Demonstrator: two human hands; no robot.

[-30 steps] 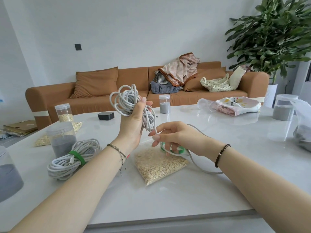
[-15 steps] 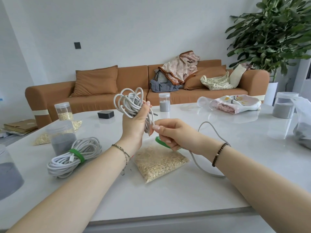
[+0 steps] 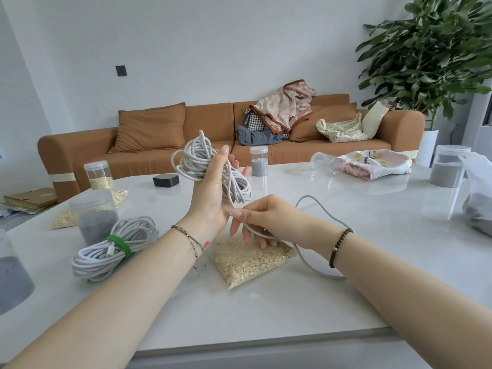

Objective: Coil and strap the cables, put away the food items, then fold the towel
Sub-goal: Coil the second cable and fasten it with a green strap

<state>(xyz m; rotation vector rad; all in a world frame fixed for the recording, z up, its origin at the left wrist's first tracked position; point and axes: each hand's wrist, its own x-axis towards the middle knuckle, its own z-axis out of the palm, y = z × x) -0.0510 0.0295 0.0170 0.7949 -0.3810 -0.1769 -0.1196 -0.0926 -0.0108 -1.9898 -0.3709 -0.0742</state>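
My left hand [image 3: 210, 193] holds a loose coil of grey cable [image 3: 198, 159] upright above the table. Just below it my right hand [image 3: 262, 219] pinches the cable's free tail [image 3: 319, 206], which loops away to the right and back under my wrist. A second grey cable coil [image 3: 106, 251], bound by a green strap [image 3: 118, 245], lies on the table at the left. A clear bag of oats [image 3: 253, 261] lies under my right hand. A patterned towel [image 3: 372, 163] is bunched at the far right of the table.
Clear jars stand around: grey powder [image 3: 97, 222] and oats [image 3: 99, 175] at the left, grey powder [image 3: 258, 165] at the centre back and another [image 3: 447, 173] far right. A black box [image 3: 165, 180] sits behind. A sofa and a plant lie beyond the white table [image 3: 372, 275].
My right hand dropped lower and now pinches the cable tail; the green strap seen in it earlier is out of sight. The left hand raised and turned the coil.
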